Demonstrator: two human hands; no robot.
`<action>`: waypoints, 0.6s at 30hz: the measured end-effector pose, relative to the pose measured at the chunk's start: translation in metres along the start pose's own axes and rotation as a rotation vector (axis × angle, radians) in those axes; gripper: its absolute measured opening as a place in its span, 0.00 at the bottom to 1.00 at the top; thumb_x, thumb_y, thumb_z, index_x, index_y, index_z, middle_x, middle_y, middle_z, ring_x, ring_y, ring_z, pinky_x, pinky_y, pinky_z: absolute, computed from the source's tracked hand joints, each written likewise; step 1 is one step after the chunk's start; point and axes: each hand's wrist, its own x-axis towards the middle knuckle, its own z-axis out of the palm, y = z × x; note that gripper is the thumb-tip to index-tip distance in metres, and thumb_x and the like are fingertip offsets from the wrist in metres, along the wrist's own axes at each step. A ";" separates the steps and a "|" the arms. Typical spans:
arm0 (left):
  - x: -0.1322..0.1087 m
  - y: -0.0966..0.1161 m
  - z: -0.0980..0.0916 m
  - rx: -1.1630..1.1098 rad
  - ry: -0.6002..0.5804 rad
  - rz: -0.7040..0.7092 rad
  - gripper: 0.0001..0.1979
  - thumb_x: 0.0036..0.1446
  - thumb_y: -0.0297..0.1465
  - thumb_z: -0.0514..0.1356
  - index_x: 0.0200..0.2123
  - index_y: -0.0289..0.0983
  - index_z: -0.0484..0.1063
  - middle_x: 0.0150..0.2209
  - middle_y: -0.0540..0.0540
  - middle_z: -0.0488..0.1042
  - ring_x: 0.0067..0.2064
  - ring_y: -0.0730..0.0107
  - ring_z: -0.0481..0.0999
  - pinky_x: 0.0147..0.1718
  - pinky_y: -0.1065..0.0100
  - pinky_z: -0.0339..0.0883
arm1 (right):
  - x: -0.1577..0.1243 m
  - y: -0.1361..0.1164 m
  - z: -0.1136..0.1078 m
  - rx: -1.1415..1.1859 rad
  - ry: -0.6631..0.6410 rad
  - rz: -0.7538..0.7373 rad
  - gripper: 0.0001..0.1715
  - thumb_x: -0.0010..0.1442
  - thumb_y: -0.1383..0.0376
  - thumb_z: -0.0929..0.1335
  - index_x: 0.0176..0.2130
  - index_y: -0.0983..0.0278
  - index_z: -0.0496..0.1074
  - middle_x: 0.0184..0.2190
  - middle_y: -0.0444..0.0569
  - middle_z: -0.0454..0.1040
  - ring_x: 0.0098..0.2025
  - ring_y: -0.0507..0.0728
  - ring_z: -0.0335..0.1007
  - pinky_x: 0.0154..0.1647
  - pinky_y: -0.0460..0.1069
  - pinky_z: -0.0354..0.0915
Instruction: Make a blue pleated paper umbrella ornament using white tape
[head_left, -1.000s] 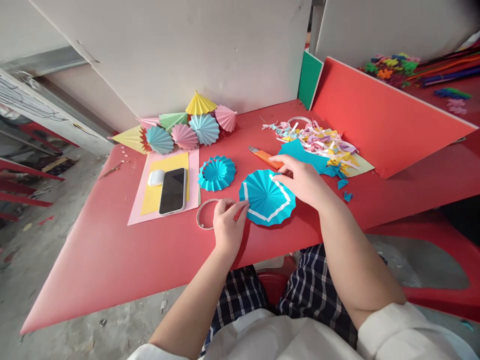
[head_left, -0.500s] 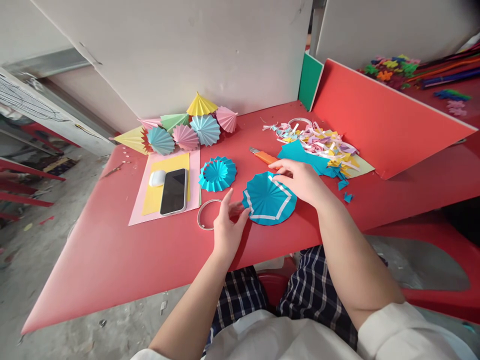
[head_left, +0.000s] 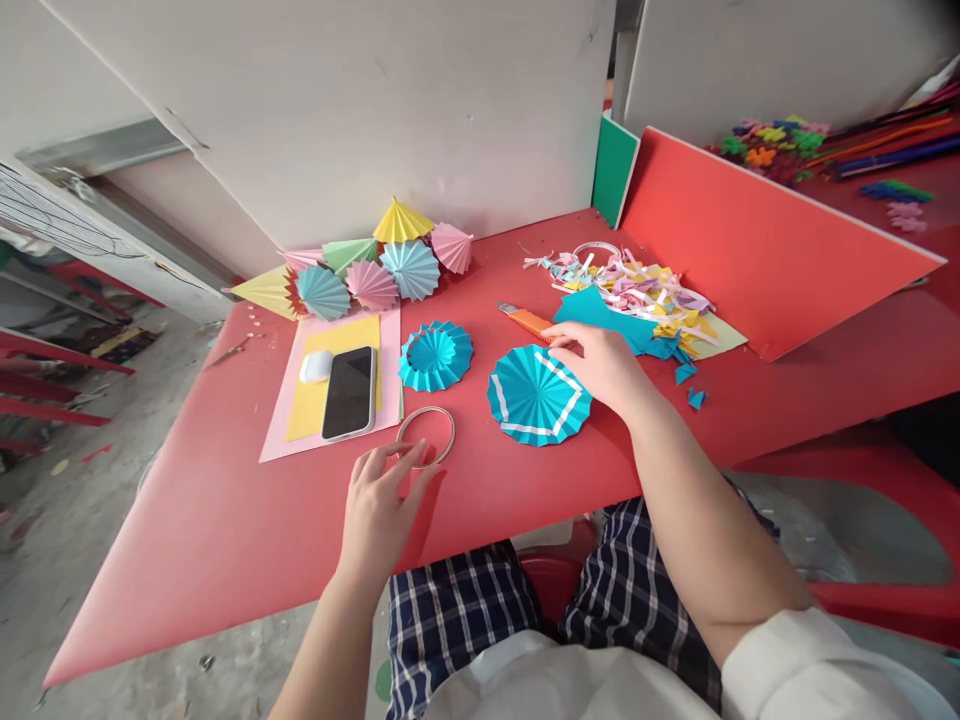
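Note:
A turquoise pleated paper disc (head_left: 536,395) lies on the red table with white tape strips near its rim. My right hand (head_left: 592,365) is at the disc's upper right edge, fingers loosely bent and thumb apart from them. Its fingertips are close to the handle end of an orange utility knife (head_left: 531,321); whether they touch knife or disc is unclear. My left hand (head_left: 379,505) is open, thumb and fingers spread at the near side of a tape roll (head_left: 452,432). A smaller turquoise pleated paper ring (head_left: 435,355) sits behind the roll.
Several pleated paper cones (head_left: 409,268) stand at the back left. A phone (head_left: 349,392) and a white case (head_left: 316,367) rest on coloured sheets (head_left: 281,435). Paper scraps (head_left: 637,285) and turquoise paper (head_left: 600,315) lie before a red board (head_left: 750,240).
My left hand has left the disc's left edge and moved left and toward me, to the tape roll. My right hand has stayed almost in place by the disc.

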 end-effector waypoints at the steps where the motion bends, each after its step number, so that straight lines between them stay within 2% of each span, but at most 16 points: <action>1: -0.001 -0.007 -0.001 0.004 -0.045 0.049 0.12 0.55 0.38 0.59 0.41 0.42 0.75 0.43 0.43 0.73 0.45 0.58 0.70 0.43 0.57 0.67 | 0.000 0.000 -0.001 -0.037 0.025 -0.025 0.15 0.56 0.70 0.65 0.44 0.63 0.72 0.37 0.50 0.77 0.38 0.56 0.72 0.38 0.51 0.68; 4: -0.001 -0.014 0.000 -0.019 -0.054 0.075 0.09 0.58 0.34 0.56 0.36 0.40 0.76 0.42 0.43 0.75 0.46 0.58 0.71 0.44 0.58 0.67 | -0.001 -0.005 -0.005 -0.159 0.128 -0.114 0.13 0.57 0.69 0.65 0.43 0.64 0.73 0.38 0.52 0.76 0.41 0.59 0.70 0.41 0.54 0.67; 7: 0.002 0.000 -0.001 -0.137 -0.057 0.039 0.08 0.58 0.34 0.56 0.34 0.40 0.74 0.38 0.45 0.77 0.49 0.58 0.71 0.49 0.57 0.65 | -0.007 -0.019 -0.006 -0.172 0.206 -0.192 0.12 0.59 0.68 0.64 0.42 0.64 0.73 0.39 0.52 0.76 0.44 0.60 0.69 0.45 0.55 0.66; 8: 0.003 0.009 -0.002 -0.211 -0.058 -0.019 0.08 0.58 0.35 0.55 0.35 0.40 0.74 0.39 0.46 0.77 0.48 0.60 0.72 0.47 0.60 0.67 | -0.011 -0.026 -0.005 -0.147 0.208 -0.217 0.11 0.60 0.67 0.64 0.42 0.63 0.73 0.39 0.52 0.76 0.43 0.59 0.69 0.45 0.55 0.66; 9: 0.003 0.018 -0.003 -0.283 -0.042 -0.078 0.08 0.59 0.36 0.55 0.35 0.40 0.73 0.39 0.46 0.76 0.46 0.62 0.74 0.45 0.62 0.68 | -0.015 -0.034 -0.002 -0.097 0.186 -0.241 0.10 0.60 0.67 0.64 0.41 0.62 0.74 0.38 0.50 0.76 0.42 0.58 0.70 0.44 0.54 0.67; 11: 0.004 0.036 -0.006 -0.399 -0.037 -0.143 0.09 0.58 0.37 0.55 0.34 0.40 0.72 0.35 0.48 0.77 0.42 0.65 0.76 0.49 0.61 0.67 | -0.025 -0.051 0.007 0.017 0.063 -0.324 0.10 0.59 0.65 0.65 0.41 0.60 0.73 0.38 0.48 0.77 0.42 0.56 0.71 0.45 0.52 0.68; 14: 0.005 0.056 -0.007 -0.551 -0.024 -0.169 0.09 0.59 0.37 0.55 0.34 0.39 0.72 0.34 0.49 0.77 0.41 0.66 0.77 0.55 0.59 0.62 | -0.037 -0.069 0.023 0.051 -0.095 -0.487 0.17 0.58 0.63 0.67 0.49 0.59 0.70 0.44 0.49 0.75 0.47 0.56 0.69 0.48 0.53 0.67; 18: 0.005 0.067 -0.008 -0.694 -0.020 -0.199 0.09 0.59 0.36 0.55 0.34 0.38 0.71 0.32 0.49 0.77 0.40 0.68 0.77 0.56 0.58 0.61 | -0.042 -0.072 0.033 0.077 -0.142 -0.511 0.24 0.58 0.63 0.67 0.54 0.60 0.66 0.50 0.50 0.72 0.51 0.57 0.67 0.51 0.54 0.66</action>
